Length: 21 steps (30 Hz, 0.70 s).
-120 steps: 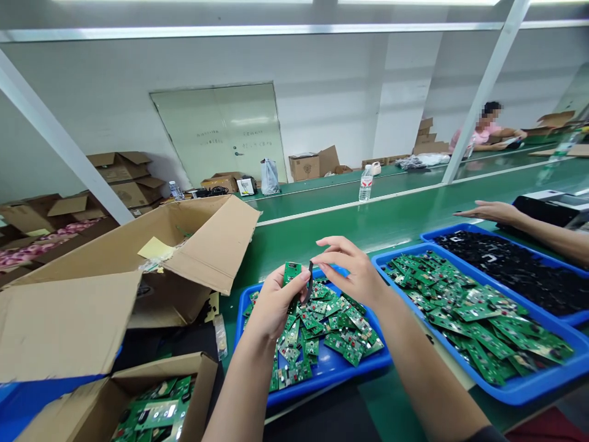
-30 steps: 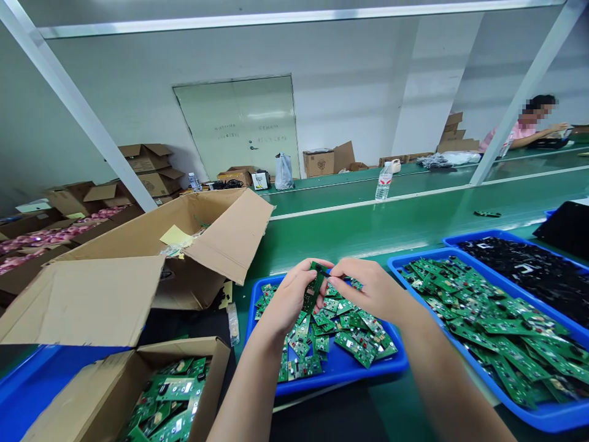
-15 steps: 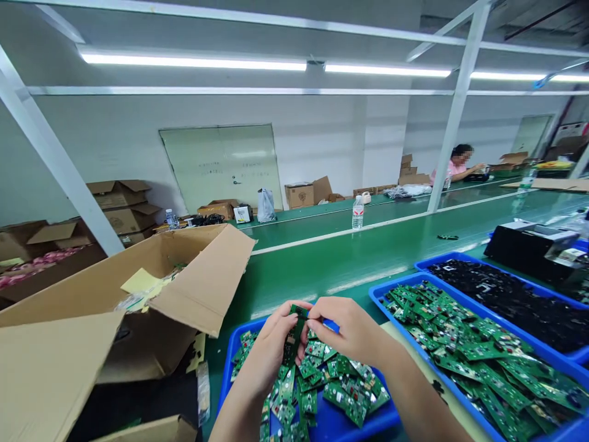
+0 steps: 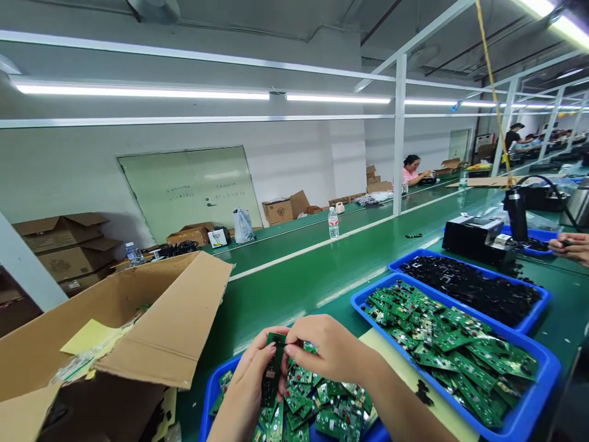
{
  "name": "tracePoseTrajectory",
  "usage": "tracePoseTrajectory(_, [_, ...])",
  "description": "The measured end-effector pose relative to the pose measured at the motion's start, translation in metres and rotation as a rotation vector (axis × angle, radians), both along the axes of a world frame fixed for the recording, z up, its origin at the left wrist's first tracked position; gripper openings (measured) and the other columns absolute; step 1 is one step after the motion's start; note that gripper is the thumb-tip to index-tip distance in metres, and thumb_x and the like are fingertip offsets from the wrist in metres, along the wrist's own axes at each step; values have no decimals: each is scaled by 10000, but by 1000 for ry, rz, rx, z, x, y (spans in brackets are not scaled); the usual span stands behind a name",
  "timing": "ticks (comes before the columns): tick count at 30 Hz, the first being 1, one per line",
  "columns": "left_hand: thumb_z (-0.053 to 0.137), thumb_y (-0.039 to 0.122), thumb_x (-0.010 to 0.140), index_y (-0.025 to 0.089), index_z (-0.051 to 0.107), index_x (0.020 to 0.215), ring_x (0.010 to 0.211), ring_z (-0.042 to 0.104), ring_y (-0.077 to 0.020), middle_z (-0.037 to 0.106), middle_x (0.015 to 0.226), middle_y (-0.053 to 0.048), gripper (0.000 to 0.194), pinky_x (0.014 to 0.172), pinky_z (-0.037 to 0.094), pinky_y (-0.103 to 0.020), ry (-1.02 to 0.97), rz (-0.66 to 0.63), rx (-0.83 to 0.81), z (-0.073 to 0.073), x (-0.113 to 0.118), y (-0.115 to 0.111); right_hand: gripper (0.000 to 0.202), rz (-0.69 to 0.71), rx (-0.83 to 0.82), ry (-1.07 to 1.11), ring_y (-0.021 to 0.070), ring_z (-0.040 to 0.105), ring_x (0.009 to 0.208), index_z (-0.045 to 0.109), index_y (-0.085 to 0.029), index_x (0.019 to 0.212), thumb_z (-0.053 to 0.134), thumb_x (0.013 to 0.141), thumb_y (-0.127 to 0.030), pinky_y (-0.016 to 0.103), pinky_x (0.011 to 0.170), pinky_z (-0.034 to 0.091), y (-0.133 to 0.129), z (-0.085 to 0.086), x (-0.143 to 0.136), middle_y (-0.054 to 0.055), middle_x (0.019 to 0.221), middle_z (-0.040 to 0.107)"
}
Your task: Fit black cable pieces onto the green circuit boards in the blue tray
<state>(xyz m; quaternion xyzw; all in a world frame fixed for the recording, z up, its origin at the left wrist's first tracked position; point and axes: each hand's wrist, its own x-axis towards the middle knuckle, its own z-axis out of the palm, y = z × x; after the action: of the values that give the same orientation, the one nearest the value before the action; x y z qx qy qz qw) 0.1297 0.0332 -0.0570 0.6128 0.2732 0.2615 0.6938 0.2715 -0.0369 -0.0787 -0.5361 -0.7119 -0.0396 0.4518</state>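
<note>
My left hand (image 4: 251, 374) grips a narrow green circuit board (image 4: 274, 368), held upright and tilted, thumb on its face. At the upper part of that board my right hand (image 4: 329, 350) has thumb and forefinger pinched together; whatever is between the fingertips is too small to make out. Below both hands is a blue tray (image 4: 209, 393) heaped with green circuit boards (image 4: 338, 417). To the right, a second blue tray (image 4: 547, 374) holds many more boards. Behind it stands a blue tray (image 4: 545, 301) full of small black parts (image 4: 469, 285).
An open cardboard box (image 4: 161, 331) takes up the left side, its flap near my left hand. A few black pieces (image 4: 422, 393) lie on a pale sheet between the trays. A black device (image 4: 473, 239) and a co-worker's hand (image 4: 573, 245) are at right. A water bottle (image 4: 333, 222) stands farther back.
The view has swung right and up, bringing the co-worker's hand into sight. My hands keep hold at the same board, with the right fingertips still at its upper part.
</note>
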Motion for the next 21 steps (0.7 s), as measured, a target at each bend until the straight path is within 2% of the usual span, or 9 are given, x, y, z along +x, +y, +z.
tracePoseTrajectory(14, [622, 368, 697, 165, 631, 1006, 468, 477, -108, 542, 555, 33, 370, 444, 341, -186, 7, 40, -1, 5, 0, -4, 133, -8, 30, -19, 115, 518, 613, 585, -162, 746, 505, 851, -175, 212, 596, 363, 3, -1, 1, 4, 681, 618])
tracePoseTrajectory(21, [599, 369, 720, 170, 612, 1046, 441, 455, -99, 540, 566, 38, 382, 422, 333, -188, 43, 17, 6, 4, 0, -2, 142, -21, -5, -41, 118, 515, 609, 586, -164, 727, 503, 842, -169, 216, 590, 362, 2, 1, 1, 2, 663, 612])
